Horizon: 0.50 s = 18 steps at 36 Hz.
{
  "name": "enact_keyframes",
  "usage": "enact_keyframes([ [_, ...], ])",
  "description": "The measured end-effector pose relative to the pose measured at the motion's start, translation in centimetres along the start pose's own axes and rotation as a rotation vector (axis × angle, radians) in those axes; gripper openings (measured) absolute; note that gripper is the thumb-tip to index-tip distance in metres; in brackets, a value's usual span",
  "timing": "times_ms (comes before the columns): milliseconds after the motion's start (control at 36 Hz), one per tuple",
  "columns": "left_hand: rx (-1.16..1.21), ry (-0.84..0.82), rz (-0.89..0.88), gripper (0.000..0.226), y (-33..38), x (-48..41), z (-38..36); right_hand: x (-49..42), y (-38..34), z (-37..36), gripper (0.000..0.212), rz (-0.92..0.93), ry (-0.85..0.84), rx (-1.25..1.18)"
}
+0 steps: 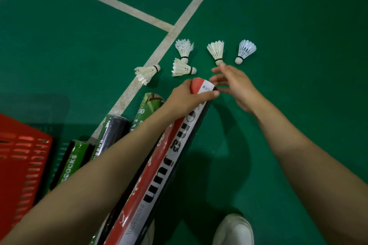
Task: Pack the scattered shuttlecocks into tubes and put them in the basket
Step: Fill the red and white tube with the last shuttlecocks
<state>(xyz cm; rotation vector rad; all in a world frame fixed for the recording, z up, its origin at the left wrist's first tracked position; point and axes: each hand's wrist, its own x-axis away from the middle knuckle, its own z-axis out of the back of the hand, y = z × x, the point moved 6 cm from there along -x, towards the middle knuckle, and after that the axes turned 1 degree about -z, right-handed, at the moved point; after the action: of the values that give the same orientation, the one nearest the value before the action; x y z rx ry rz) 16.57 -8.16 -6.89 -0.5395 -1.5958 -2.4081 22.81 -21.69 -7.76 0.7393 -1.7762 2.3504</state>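
Your left grip (191, 94) is clasping the top end of the red, white and black tube (171, 161), which is running along under your left forearm, while your right grip (236, 85) is hovering released, fingers loosely spread, just beside the tube's mouth. Five shuttlecocks (184, 47) are lying on the green floor (298, 26) just beyond both hands, one cork nearly touching your right fingertips. Three green tubes (111, 131) are lying between the held tube and the red basket (20, 155).

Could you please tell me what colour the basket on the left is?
The basket is red, with slotted sides; the head view shows it best.
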Motion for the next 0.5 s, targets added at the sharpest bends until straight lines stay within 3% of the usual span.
enact_keyframes([
  [83,0.033,-0.035,0.031,0.053,0.0,-2.2,0.0,-2.6,1.3,1.6,0.019,-0.015,0.075,0.148],
  [250,0.013,-0.081,0.023,0.053,1.5,-6.1,-0.2,-8.0,0.8,5.5,0.059,-0.086,0.243,0.481],
  [500,0.075,-0.105,0.102,0.048,0.2,-9.1,-1.2,-13.4,0.9,9.8,0.087,-0.206,0.344,0.575],
])
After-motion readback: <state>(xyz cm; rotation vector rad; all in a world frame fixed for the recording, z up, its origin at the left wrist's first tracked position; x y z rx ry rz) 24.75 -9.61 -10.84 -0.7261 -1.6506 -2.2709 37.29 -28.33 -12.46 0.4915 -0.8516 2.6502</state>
